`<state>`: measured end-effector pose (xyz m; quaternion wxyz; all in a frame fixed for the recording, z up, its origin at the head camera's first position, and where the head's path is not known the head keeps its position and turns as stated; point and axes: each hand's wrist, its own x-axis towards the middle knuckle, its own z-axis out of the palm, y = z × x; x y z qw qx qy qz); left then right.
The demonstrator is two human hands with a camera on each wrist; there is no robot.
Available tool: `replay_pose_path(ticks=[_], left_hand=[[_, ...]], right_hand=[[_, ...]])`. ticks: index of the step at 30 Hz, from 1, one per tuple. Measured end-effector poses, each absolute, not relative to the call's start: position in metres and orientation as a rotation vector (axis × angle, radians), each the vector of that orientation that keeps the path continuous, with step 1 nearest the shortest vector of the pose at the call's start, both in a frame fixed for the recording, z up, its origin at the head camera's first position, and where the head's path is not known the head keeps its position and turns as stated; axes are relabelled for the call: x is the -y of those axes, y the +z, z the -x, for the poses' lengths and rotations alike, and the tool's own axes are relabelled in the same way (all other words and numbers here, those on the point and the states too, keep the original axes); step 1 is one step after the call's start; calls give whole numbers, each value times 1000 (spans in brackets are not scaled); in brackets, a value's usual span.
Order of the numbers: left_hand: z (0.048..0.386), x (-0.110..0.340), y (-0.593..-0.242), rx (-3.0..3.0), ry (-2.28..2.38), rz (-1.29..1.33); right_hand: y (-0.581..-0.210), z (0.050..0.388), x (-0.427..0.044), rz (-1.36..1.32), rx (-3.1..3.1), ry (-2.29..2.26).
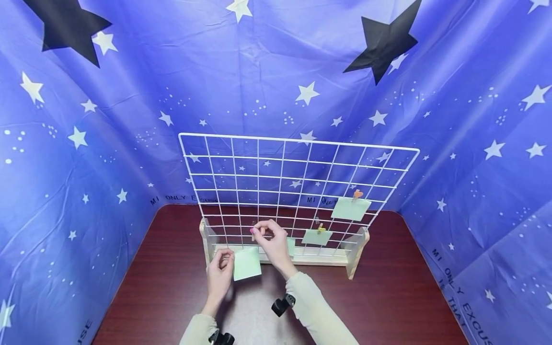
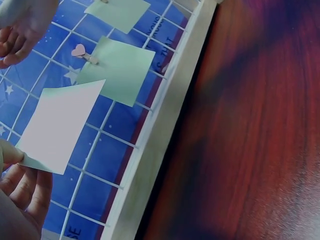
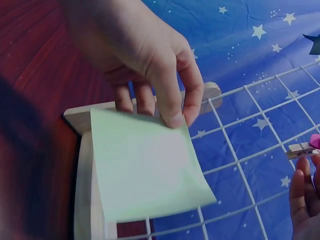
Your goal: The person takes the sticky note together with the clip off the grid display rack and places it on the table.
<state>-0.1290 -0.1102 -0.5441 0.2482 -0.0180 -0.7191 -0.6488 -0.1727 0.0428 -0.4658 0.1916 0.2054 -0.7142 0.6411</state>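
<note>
- Around the whole bench I see a blue star-printed curtain (image 1: 258,57), hanging behind and along both sides
- Below it lies the dark red wood-grain table (image 1: 396,297)
- On the table I have a white wire grid panel (image 1: 297,141), set upright in a pale wooden stand (image 1: 321,259)
- My head view puts the right hand (image 1: 273,242) before the grid's lower part, thumb and forefinger pinching a pink-heart clothespin (image 3: 300,150)
- Lower, near the stand's left end, the left hand (image 1: 220,273) grasps a pale green sticky note (image 1: 247,264) near one corner, thumb against fingers
- That note sits just beside the left hand, in front of the grid; I can't fairly judge whether it touches the wires
- Farther right I count an upper clipped note (image 1: 351,209), a lower clipped note (image 1: 316,237) and, partly behind the right wrist, a third clipped note (image 2: 122,72)
- Smallest, their clips: an orange-heart clothespin (image 1: 357,194), a yellow clothespin (image 1: 321,228) and a pale pink-heart clip (image 2: 78,50)
</note>
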Motion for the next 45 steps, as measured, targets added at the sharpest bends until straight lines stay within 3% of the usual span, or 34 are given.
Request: replay_pose_path(ticks=[9, 20, 45], left_hand=[[125, 118, -551, 2047, -1730, 24], [129, 137, -597, 2213, -1722, -79], [123, 159, -636, 2412, -1609, -115]], right_hand=[[-495, 169, -68, -548, 2102, 1843], [-542, 156, -102, -454, 2252, 1872], [-580, 142, -160, -286, 2355, 1647]])
